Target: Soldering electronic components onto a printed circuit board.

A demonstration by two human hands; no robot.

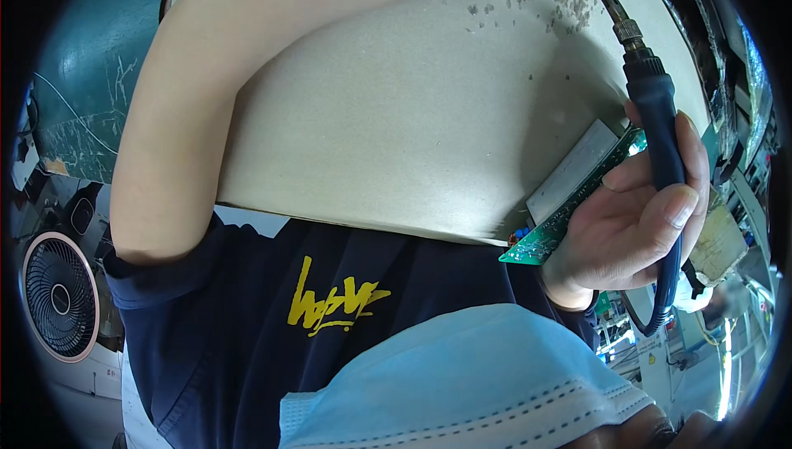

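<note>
- Soldering iron (656, 119): dark blue handle, metal collar at its far end, black cable leaving both ends; seen at the right of the scene.
- Right hand (627, 218): fingers are clamped around the handle.
- Green circuit board (569, 210): lies under that hand, on the tan worktop (396, 119).
- Left hand: out of view; only the forearm (214, 78) is seen across the worktop.

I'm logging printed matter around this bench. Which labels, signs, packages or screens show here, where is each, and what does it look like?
Label: lower right, on a pale machine housing beyond the right hand; small, yellow with a dark mark.
Printed mark: on the dark navy shirt, centre; yellow brush-like strokes.
No packages or screens can be made out.
</note>
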